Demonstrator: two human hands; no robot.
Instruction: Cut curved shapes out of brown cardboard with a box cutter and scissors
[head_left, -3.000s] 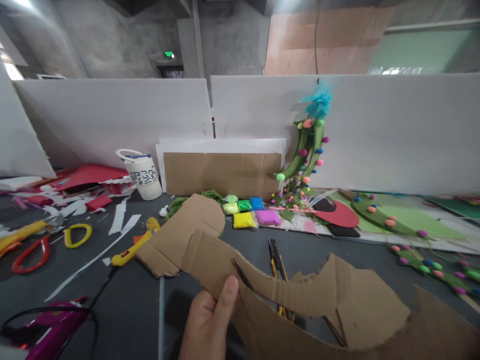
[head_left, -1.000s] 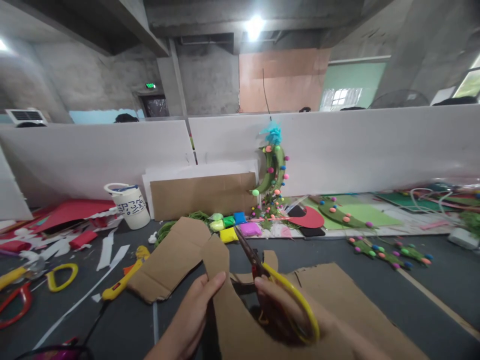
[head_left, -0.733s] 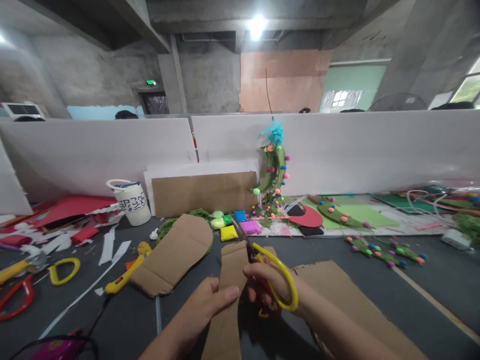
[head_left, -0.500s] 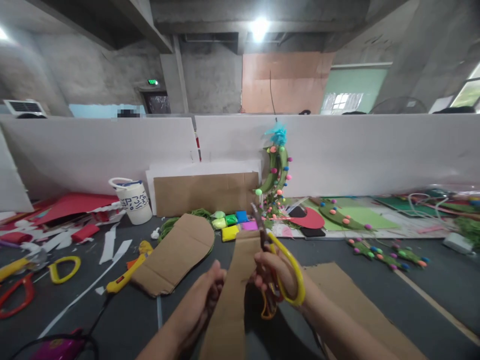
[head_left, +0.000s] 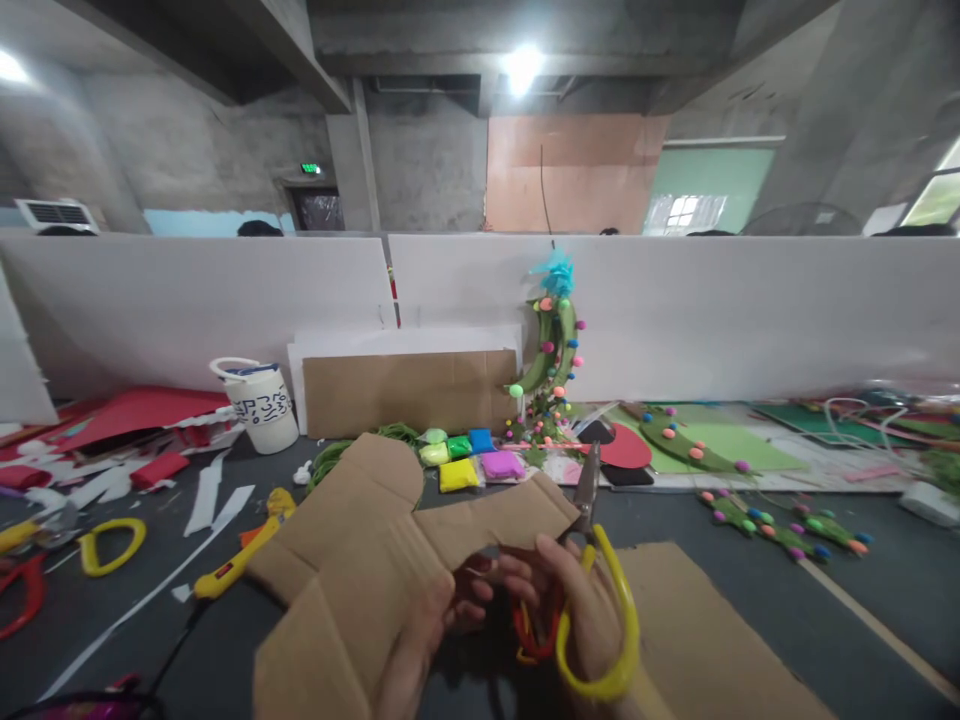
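My left hand (head_left: 427, 625) is closed on a bent cardboard piece (head_left: 375, 590), thumb on top and fingers beneath. The piece has a wide creased part at the left and a narrow strip (head_left: 499, 515) running right. Gripped in my right hand (head_left: 581, 600) is a pair of scissors (head_left: 590, 490), with a yellow loop around the hand and a red loop below. Its blades point up and look closed, beside the strip's right end. My right fingers are near the strip's underside; whether they touch it is unclear.
A round-ended cardboard piece (head_left: 382, 470) lies behind the held one, and a flat sheet (head_left: 712, 640) at right. Clay packets (head_left: 457, 475), a yellow glue gun (head_left: 247, 555), other scissors (head_left: 112, 548), a white bucket (head_left: 264, 410) and a pompom-decorated green hanging (head_left: 555, 340) stand or lie around.
The cardboard has turned from upright to slanting, its narrow end swinging right and its wide part rising into view. My right hand and the scissors have moved slightly right and down.
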